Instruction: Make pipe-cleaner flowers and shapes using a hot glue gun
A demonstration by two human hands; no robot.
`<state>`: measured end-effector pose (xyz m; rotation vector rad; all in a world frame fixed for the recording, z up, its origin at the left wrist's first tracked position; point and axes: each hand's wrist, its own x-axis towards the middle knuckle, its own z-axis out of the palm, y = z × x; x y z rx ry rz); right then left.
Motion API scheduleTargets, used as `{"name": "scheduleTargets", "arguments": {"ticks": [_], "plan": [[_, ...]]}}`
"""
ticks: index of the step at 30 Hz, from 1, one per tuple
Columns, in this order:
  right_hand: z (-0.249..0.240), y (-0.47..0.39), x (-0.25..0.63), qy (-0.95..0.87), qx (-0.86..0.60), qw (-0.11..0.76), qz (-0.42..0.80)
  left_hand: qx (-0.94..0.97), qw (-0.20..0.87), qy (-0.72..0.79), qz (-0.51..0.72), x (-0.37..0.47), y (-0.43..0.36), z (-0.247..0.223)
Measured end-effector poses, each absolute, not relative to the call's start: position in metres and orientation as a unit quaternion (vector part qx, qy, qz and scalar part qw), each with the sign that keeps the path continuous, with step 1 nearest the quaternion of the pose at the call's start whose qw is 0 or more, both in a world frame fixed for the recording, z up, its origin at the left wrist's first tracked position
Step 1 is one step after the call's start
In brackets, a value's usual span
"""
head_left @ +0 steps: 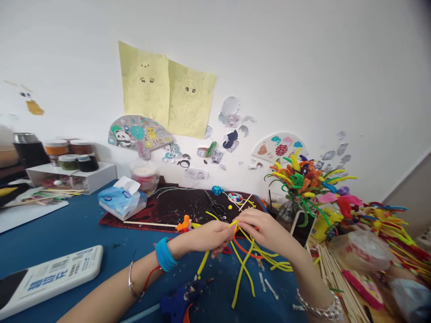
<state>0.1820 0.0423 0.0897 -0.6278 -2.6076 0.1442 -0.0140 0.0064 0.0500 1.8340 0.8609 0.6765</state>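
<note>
My left hand (213,235) and right hand (264,225), almost closed, pinch yellow fuzzy sticks (243,265); small, gentle moves should help.

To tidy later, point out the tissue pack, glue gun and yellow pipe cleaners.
Tissue pack (120,202), head view: side.
Glue gun (173,303), head view: blue body.
Yellow pipe cleaners (243,268), head view: crossed strands.

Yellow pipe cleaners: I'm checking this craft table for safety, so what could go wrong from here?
The yellow pipe cleaners cross beside the right hand and could tangle. What looks like a glue gun lies near the left hand; if hot, it might burn skin. The scissors beyond both hands could nick a reaching finger.
</note>
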Motion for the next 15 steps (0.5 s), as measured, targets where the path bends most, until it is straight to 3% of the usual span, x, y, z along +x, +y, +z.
{"name": "scheduleTargets", "arguments": {"ticks": [5,10,15], "plan": [[0.08,0.04,0.172,-0.929,-0.236,0.284,0.012,0.794,0.37,0.398,0.274,-0.017,0.007,0.047],[0.066,0.042,0.155,-0.873,-0.288,0.392,0.026,0.724,0.442,0.399,0.348,-0.015,0.018,0.04],[0.063,0.051,0.153,-0.857,-0.321,0.382,0.131,0.7,0.497,0.357,0.368,-0.016,0.026,0.04]]}}
